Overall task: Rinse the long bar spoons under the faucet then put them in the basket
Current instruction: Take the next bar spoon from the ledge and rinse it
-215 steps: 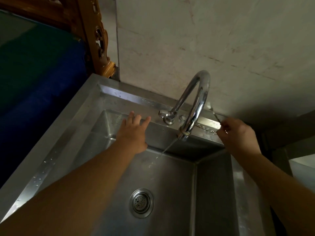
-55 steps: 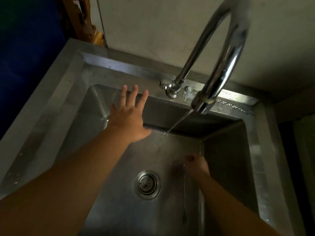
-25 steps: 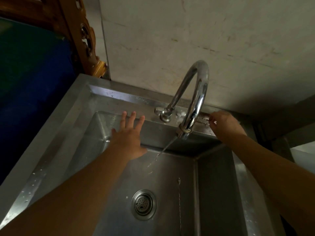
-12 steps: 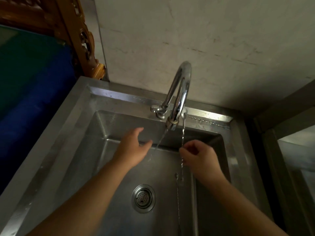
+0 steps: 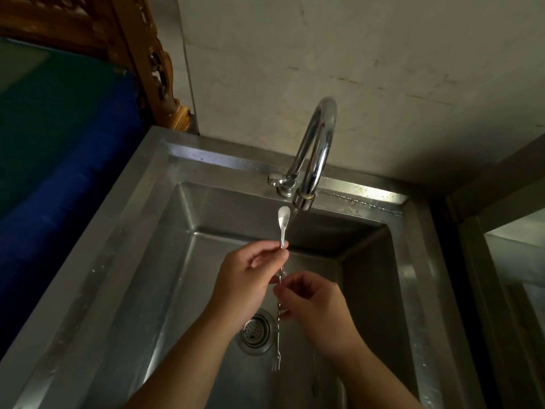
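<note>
Fingertips of both hands pinching one long bar spoon (image 5: 279,293), held nearly upright over the sink (image 5: 141,261). Left hand (image 5: 244,278): grip closed on the twisted stem just under the bowl, thumb and forefinger meeting at the neck. Right hand (image 5: 312,308): grip closed on the same stem lower down, just below and beside the left. Spoon bowl uppermost, pale and bright, just beside the spout tip of the faucet (image 5: 312,160), close under it; fork-tipped end hanging down past the wrists, over the basin floor. Second bar spoon (image 5: 314,376) lying on the basin floor, mostly hidden by the right forearm, only its lower stretch and end showing. Third twisted stem (image 5: 365,203) lying on the back ledge of the sink, right of the faucet. Three spoons counted, then. One round drain strainer (image 5: 256,332) on the basin floor, partly behind the left wrist. One gooseneck faucet with one small lever at its base; water flow hard to tell. One carved wooden post (image 5: 153,63) at the far left corner; blue and green surface (image 5: 59,137) left of the sink.
</note>
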`<state>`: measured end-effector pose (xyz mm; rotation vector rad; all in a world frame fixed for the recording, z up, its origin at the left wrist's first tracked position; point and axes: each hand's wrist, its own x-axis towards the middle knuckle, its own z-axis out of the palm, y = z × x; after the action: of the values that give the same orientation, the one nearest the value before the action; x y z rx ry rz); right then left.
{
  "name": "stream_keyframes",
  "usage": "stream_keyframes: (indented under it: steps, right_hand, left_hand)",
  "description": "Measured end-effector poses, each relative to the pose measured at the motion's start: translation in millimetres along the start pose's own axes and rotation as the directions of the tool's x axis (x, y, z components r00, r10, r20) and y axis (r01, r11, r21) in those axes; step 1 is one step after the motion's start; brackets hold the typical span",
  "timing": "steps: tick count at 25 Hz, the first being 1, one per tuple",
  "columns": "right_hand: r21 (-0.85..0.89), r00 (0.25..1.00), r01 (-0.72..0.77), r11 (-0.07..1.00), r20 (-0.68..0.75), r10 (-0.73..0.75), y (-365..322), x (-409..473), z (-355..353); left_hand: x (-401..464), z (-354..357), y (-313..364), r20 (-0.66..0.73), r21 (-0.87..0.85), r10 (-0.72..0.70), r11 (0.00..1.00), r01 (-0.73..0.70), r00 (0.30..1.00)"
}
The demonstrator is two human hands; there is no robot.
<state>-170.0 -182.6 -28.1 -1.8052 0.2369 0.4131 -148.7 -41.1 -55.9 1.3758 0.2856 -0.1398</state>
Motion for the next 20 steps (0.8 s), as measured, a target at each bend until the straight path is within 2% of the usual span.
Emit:
stream_keyframes:
  steps: [4, 10, 16, 20]
  right_hand:
    - [0.049, 0.999, -0.005, 0.999, 0.052, 0.002, -6.3, -0.7, -7.1]
    - [0.172, 0.998, 0.024, 0.985, -0.058, -0.015, -30.5, 22.9, -17.3]
    - [0.208, 0.998, -0.062, 0.976, -0.005, 0.064, -32.4, 36.0, -13.3]
    - [0.222, 0.994, -0.111, 0.969, 0.012, 0.111, -26.6, 39.7, -11.1]
  left_hand:
    - [-5.9, -5.4, 5.9, 0.003, -0.004, -0.004, 1.0, 0.004, 1.0]
    - [-12.5, 1.4, 11.3, 0.044, -0.008, -0.06, 0.998, 0.06, 0.997]
    - [-15.1, 4.9, 10.2, 0.051, -0.026, -0.084, 0.996, 0.085, 0.995]
    - [-15.3, 5.4, 7.2, 0.031, -0.055, -0.155, 0.986, 0.157, 0.987]
